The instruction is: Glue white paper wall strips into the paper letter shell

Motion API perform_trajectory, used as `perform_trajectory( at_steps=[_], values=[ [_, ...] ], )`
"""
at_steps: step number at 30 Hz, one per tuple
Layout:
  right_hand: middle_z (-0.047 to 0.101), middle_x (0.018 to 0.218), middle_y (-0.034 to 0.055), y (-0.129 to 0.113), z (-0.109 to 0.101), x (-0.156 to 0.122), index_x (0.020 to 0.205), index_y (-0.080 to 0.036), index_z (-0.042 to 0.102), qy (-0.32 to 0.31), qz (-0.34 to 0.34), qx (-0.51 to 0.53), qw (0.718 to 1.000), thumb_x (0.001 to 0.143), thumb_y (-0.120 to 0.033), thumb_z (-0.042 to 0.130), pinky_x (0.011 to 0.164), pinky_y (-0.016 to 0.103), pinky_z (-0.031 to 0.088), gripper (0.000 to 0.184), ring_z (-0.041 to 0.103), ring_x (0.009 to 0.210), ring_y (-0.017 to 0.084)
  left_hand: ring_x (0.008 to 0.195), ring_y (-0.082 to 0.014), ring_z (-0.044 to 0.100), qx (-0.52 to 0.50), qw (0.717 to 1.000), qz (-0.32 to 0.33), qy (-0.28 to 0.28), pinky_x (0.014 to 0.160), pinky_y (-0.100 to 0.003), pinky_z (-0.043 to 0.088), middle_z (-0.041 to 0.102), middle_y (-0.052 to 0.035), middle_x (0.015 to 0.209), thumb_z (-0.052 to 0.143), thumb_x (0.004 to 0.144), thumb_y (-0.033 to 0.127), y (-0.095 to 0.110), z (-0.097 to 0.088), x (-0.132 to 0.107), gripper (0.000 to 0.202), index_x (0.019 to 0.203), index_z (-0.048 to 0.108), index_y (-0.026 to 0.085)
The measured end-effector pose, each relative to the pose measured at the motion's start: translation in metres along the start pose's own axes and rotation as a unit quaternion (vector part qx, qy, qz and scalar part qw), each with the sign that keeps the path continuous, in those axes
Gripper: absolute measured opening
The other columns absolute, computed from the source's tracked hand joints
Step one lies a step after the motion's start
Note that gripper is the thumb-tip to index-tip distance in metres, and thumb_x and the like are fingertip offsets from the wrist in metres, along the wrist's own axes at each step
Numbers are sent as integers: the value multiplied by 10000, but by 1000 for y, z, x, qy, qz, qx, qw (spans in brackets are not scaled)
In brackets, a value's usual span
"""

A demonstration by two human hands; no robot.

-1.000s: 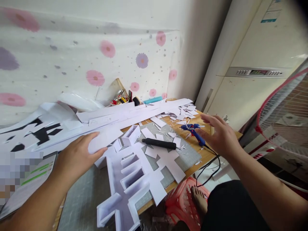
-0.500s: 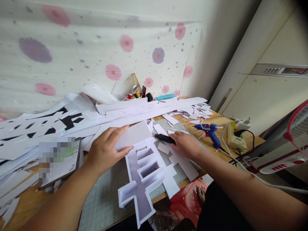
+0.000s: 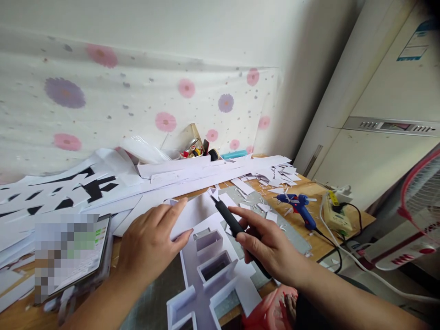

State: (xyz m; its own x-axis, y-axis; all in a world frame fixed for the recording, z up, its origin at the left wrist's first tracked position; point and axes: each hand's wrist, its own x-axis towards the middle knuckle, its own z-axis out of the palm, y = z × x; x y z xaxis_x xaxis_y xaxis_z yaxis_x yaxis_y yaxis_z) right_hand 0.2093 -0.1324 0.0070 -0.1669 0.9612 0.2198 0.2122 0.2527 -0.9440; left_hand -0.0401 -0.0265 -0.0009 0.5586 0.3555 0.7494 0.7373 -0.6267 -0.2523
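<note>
My right hand point(image 3: 264, 238) grips a black craft knife point(image 3: 232, 222). Its thin tip points up and left, at the far corner of a white board model point(image 3: 202, 286) with upright walls and several box-like compartments. On the model's left side, my left hand point(image 3: 154, 238) holds a white panel point(image 3: 194, 213) at the far end, thumb and fingers around its edge. Whether the blade touches the board I cannot tell. Beneath the model lies a grey-green cutting mat point(image 3: 154, 293), with white offcuts on it to the right.
A blue glue gun point(image 3: 297, 206) lies on the right, its cord near a power strip point(image 3: 335, 213). A tablet point(image 3: 82, 256) stands at left. White sheets point(image 3: 103, 183) and long strips cover the back. A red plastic bag point(image 3: 271, 309) hangs below the table edge.
My right hand has lifted the knife from the offcuts and turned its tip toward the model's far corner. The panel under my left hand now looks tilted. The view has tipped upward.
</note>
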Motion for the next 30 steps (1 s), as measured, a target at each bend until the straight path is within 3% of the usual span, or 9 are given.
perform_trajectory(
  at_steps=[6, 14, 22, 30],
  values=[
    [516, 922, 7, 2, 1, 1, 1441, -242, 471, -6, 18, 11, 1000, 1012, -432, 547, 529, 193, 468, 475, 550, 589, 70, 777, -240, 674, 4, 1000, -13, -12, 694, -369, 486, 707, -33, 881, 627, 874, 329, 0, 1, 0, 443, 1299, 561, 226],
    [524, 917, 18, 2, 5, 0, 1430, -213, 474, -9, 23, 4, 1000, 997, -490, 547, 523, 206, 478, 519, 549, 578, 81, 769, -239, 665, 7, 1000, 4, -4, 690, -366, 476, 690, -37, 872, 627, 885, 319, 0, -1, 0, 442, 1302, 553, 190],
    [517, 908, 13, -2, 7, 1, 1434, -216, 483, -4, 35, 4, 999, 998, -447, 537, 496, 193, 461, 496, 548, 555, 72, 765, -233, 665, 12, 1000, 7, 14, 692, -356, 464, 688, -31, 860, 637, 885, 284, 2, -4, 0, 413, 1285, 560, 215],
    [555, 877, 17, -7, 7, -6, 1467, -194, 479, 3, 72, -26, 997, 996, -351, 510, 470, 169, 422, 498, 560, 546, 74, 748, -223, 663, 8, 999, 24, 45, 683, -348, 469, 695, -32, 851, 684, 845, 250, 2, -5, -1, 419, 1247, 594, 173]
  ],
)
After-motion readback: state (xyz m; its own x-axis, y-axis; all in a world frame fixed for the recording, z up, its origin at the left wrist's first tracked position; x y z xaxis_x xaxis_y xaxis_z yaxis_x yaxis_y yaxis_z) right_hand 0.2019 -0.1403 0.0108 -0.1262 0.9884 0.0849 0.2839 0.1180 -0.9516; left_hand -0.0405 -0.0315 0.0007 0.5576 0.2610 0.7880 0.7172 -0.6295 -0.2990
